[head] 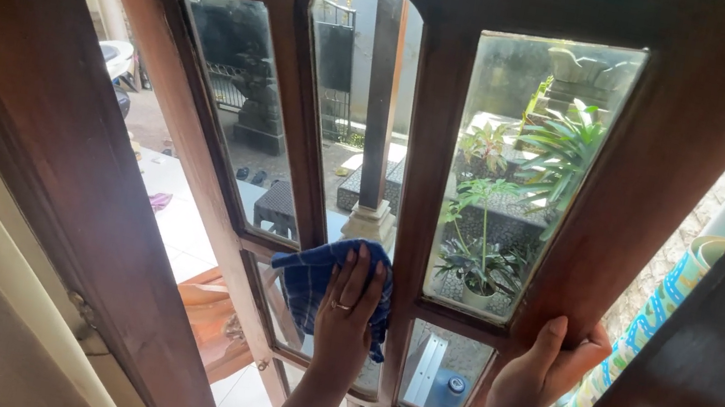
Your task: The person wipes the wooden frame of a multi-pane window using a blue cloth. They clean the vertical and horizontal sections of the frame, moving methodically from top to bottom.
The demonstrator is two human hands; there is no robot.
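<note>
Left hand (pixel 347 314) was pressed flat on a blue checked cloth (pixel 315 279), fingers (pixel 361 272) extended and together, pointing toward 12 o'clock, a ring on one finger; the cloth sat against the lower end of the arched middle glass pane (pixel 355 104), bunched out from under the hand toward 10 o'clock. Right hand (pixel 552 358) was at 3 o'clock of the left, well apart from it, fingers curled around the edge of the dark wooden window frame (pixel 678 139), thumb laid on the frame's face; grip closed on the wood. Rectangular right pane (pixel 526 162) stood between the two hands and above them, showing potted green plants (pixel 496 226) outside; left pane (pixel 237 104) at 10 o'clock of the cloth showed a paved yard. Small lower pane (pixel 441 379) lay at 4 o'clock of the left hand. A patterned rolled mat (pixel 646 329) stood at 3 o'clock of the right hand, just beside it.
</note>
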